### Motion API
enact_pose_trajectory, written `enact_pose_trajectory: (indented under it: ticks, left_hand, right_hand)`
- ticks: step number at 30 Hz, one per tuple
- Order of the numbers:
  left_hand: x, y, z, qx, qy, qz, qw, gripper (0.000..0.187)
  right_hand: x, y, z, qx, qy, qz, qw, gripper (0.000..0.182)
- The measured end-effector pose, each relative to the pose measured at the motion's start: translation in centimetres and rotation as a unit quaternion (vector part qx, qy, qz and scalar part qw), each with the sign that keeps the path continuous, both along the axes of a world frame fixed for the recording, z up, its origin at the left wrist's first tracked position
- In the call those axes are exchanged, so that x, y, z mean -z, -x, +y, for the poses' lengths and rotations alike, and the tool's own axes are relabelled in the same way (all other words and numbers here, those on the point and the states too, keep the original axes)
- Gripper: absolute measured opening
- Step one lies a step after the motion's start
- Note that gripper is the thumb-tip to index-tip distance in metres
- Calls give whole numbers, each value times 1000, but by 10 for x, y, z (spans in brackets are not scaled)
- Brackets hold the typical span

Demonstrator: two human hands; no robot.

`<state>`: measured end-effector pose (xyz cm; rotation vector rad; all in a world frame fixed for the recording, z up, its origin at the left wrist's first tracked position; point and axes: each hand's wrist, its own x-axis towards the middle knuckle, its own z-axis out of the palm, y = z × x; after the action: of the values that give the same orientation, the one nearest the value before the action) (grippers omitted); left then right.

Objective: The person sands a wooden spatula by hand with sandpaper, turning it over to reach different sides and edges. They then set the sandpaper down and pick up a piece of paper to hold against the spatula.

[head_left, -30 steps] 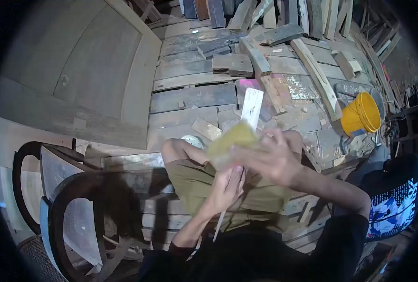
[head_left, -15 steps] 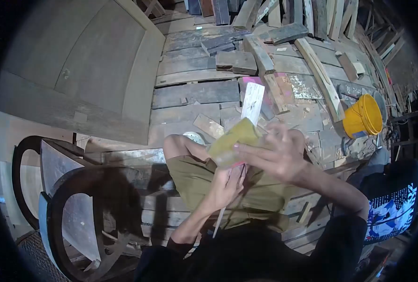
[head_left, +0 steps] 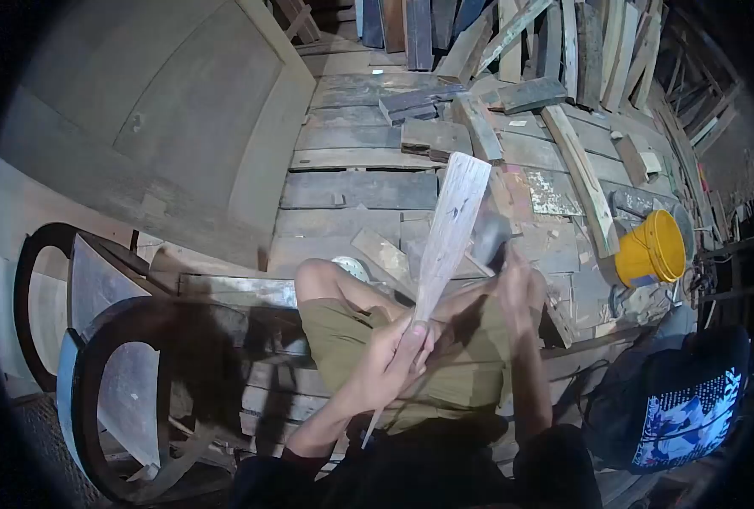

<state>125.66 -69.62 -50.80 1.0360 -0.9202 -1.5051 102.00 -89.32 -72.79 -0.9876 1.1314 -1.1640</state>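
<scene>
A pale, flat wooden piece (head_left: 452, 229), broad at its upper end and narrow lower down, slants up over my crossed legs. My left hand (head_left: 401, 352) is closed round its narrow part, and a thin end sticks out below the fist. To the right of the wood, apart from it, my right hand (head_left: 517, 276) is raised above my knee with its fingers closed. A blurred grey thing (head_left: 489, 237) is at those fingertips, too smeared to name.
Wood blocks (head_left: 436, 137) and a long plank (head_left: 579, 178) lie on the board floor ahead. A yellow bucket (head_left: 651, 248) stands at the right, near a dark bag (head_left: 691, 416). Curved dark wooden frames (head_left: 93, 365) are at the left, below a large wooden panel (head_left: 182, 110).
My right hand has moved off the wooden piece, and the yellow-green sheet that lay over it no longer shows there. More of the wood's face is visible. The view has shifted slightly.
</scene>
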Motion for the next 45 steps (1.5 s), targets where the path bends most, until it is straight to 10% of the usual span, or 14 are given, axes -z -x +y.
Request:
enact_pose_trajectory:
  ticks: [4, 9, 19, 33, 36, 39, 44, 45]
  left_hand:
    - [-14, -1, 4, -9, 31, -31, 999, 35]
    - [-21, 5, 7, -15, 28, -52, 998, 36]
    - [75, 4, -22, -80, -239, 211, 944, 21]
    - [78, 10, -2, -27, -273, 72, 959, 27]
    - [88, 11, 5, -13, -271, 53, 961, 20]
    - [86, 18, 4, 5, -257, 46, 965, 19]
    - [49, 33, 8, 59, -182, 24, 981, 20]
    - [43, 35, 14, 56, -173, 14, 983, 20]
  right_hand:
    - [83, -18, 21, 110, -186, -103, 971, 37]
    - [68, -16, 28, 77, -150, -233, 958, 30]
    - [60, -22, 28, 43, -130, -148, 980, 33]
    - [34, -23, 43, 92, -103, -68, 988, 36]
    - [23, -10, 57, 89, 77, 66, 991, 27]
    - [-76, -10, 86, 39, 253, 245, 935, 20]
    - [-165, -17, 109, -107, 645, 443, 614, 32]
    - [-162, -13, 108, -90, 592, 443, 668, 33]
